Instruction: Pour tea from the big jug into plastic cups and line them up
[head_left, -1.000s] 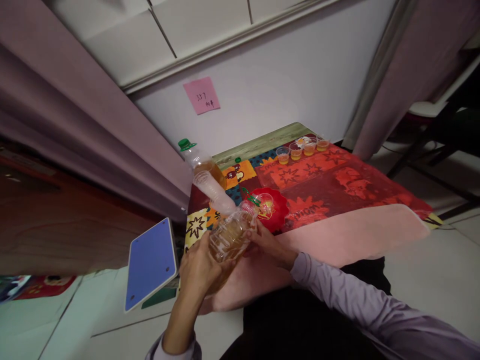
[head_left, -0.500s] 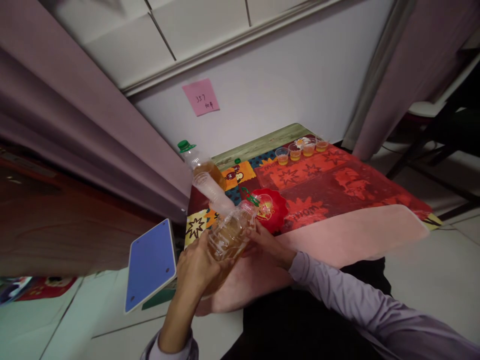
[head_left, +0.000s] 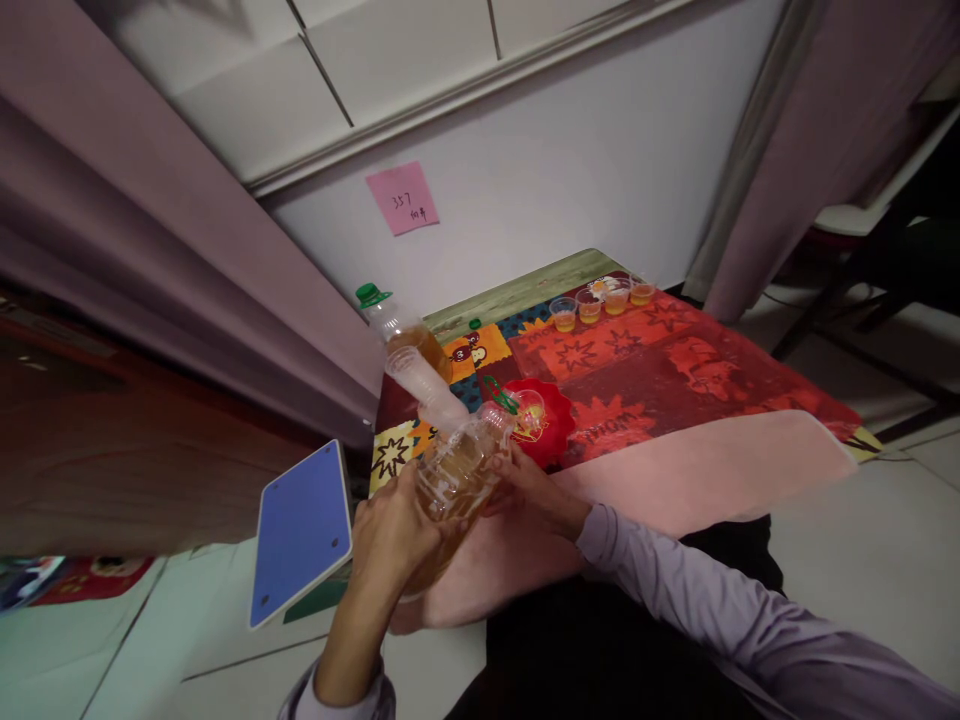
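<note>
A large clear plastic bottle (head_left: 457, 470) of amber liquid leans with its neck up and to the right, over a red scalloped plate (head_left: 559, 425). My left hand (head_left: 394, 530) is wrapped round its left side. My right hand (head_left: 529, 480) grips it on the right, just below the neck; some of its fingers are behind the bottle. By the mouth, on the plate, is a clear plastic cup (head_left: 532, 405), partly hidden by the bottle. A green loop (head_left: 501, 393) shows beside the neck. Behind the bottle lies a stack of clear cups (head_left: 424, 385).
A second bottle with a green cap (head_left: 373, 294) stands at the table's back left. Several small cups (head_left: 590, 307) with amber liquid line the back edge. A small green cap (head_left: 475, 323) lies nearby. A blue board (head_left: 302, 535) is at the table's left side.
Both hands keep their hold on the tilted bottle, which stays over the plate. Only a very slight shift of the whole view is visible.
</note>
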